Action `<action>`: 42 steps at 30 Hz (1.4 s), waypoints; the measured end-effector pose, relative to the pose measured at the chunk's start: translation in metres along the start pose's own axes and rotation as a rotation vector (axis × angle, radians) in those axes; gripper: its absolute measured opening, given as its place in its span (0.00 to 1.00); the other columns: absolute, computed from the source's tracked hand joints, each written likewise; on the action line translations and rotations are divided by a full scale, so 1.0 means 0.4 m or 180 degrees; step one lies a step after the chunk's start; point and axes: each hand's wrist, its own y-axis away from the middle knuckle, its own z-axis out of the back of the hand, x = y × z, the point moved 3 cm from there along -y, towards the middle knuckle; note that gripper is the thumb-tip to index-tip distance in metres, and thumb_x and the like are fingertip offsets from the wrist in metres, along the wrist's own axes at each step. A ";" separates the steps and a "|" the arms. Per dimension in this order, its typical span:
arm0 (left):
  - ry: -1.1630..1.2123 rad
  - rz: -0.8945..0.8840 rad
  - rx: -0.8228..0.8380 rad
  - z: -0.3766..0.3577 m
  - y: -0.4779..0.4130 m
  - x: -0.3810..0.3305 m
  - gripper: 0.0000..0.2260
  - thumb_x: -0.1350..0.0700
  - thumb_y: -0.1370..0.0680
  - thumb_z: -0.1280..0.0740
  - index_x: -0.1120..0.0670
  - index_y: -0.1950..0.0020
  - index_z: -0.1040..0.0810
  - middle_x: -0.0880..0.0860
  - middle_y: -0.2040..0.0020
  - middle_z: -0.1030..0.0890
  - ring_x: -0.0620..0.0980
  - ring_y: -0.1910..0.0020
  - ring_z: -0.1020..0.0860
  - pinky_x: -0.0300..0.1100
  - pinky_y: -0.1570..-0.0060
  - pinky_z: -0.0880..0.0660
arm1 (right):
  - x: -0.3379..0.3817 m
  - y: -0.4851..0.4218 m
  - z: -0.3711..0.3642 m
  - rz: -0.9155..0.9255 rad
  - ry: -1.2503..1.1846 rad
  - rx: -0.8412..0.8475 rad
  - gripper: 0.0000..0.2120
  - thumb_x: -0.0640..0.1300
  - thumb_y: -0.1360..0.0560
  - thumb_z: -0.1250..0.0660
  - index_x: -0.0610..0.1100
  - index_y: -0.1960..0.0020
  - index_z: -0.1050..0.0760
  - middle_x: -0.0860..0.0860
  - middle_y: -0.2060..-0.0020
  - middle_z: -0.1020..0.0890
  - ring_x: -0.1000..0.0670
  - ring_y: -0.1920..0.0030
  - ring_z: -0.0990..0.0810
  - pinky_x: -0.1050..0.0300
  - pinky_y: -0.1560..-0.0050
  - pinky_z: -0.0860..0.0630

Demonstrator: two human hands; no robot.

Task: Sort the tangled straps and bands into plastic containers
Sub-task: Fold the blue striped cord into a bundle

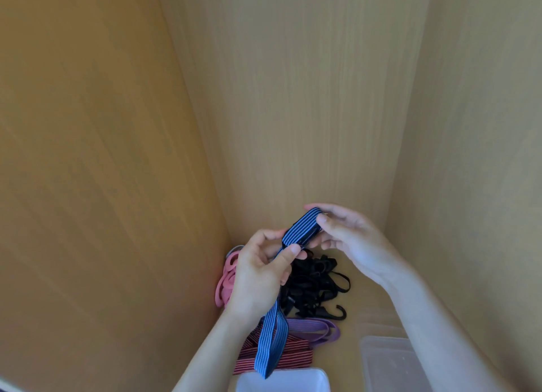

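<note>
Both hands are raised above the pile, working one piece. The left hand (264,268) pinches the blue striped strap (302,230) at the lower end of a folded bundle. The right hand (349,239) grips the bundle's upper end between thumb and fingers. The loose tail hangs down past the left wrist, over the red striped strap (278,356).

Step in hand, by judgement: winding the blue strap up for storage, partly done.

Next move calls for taking in the hanging tail, then carrying the bundle to the white container (281,375) or the clear container (390,362); which one cannot be told.

The black tangle (313,286), pink bands (225,277) and purple band (316,328) lie unsorted on the surface (366,303).
</note>
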 end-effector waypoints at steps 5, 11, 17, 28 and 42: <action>0.0381 0.0214 0.0236 0.001 0.000 -0.008 0.15 0.56 0.25 0.28 0.59 0.42 0.24 0.50 0.71 0.19 0.62 0.54 0.28 0.53 0.58 0.31 | -0.015 -0.010 0.014 -0.0023 -0.0450 0.0086 0.20 0.49 0.25 0.31 0.39 0.37 0.21 0.40 0.51 0.15 0.44 0.56 0.17 0.53 0.51 0.22; 0.0488 0.0248 0.0173 0.012 0.000 0.001 0.15 0.57 0.26 0.27 0.60 0.42 0.23 0.52 0.70 0.19 0.62 0.62 0.33 0.60 0.55 0.34 | -0.030 -0.011 0.009 -0.0157 -0.0765 0.0082 0.18 0.46 0.26 0.32 0.38 0.39 0.21 0.41 0.53 0.15 0.44 0.58 0.17 0.51 0.53 0.22; -0.0002 0.0029 -0.0066 0.004 -0.009 0.010 0.10 0.65 0.25 0.26 0.60 0.45 0.21 0.53 0.67 0.17 0.48 0.75 0.31 0.49 0.66 0.30 | -0.041 -0.008 -0.038 -0.0448 -0.0551 -0.0200 0.15 0.43 0.21 0.31 0.36 0.37 0.23 0.39 0.46 0.15 0.43 0.51 0.15 0.50 0.49 0.19; -0.0422 0.0602 0.0840 0.019 -0.002 0.046 0.09 0.64 0.15 0.42 0.63 0.48 0.22 0.52 0.66 0.19 0.50 0.71 0.27 0.39 0.67 0.27 | -0.014 -0.008 -0.044 0.0008 0.0206 -0.0870 0.14 0.35 0.27 0.24 0.41 0.42 0.21 0.48 0.52 0.13 0.54 0.53 0.14 0.63 0.49 0.20; -0.0049 0.0870 0.0651 0.020 0.004 0.071 0.14 0.63 0.14 0.47 0.63 0.44 0.21 0.52 0.65 0.25 0.48 0.70 0.30 0.40 0.67 0.29 | -0.005 -0.006 -0.062 0.0457 0.0551 -0.0811 0.14 0.32 0.27 0.25 0.44 0.44 0.21 0.51 0.53 0.14 0.59 0.57 0.16 0.68 0.54 0.22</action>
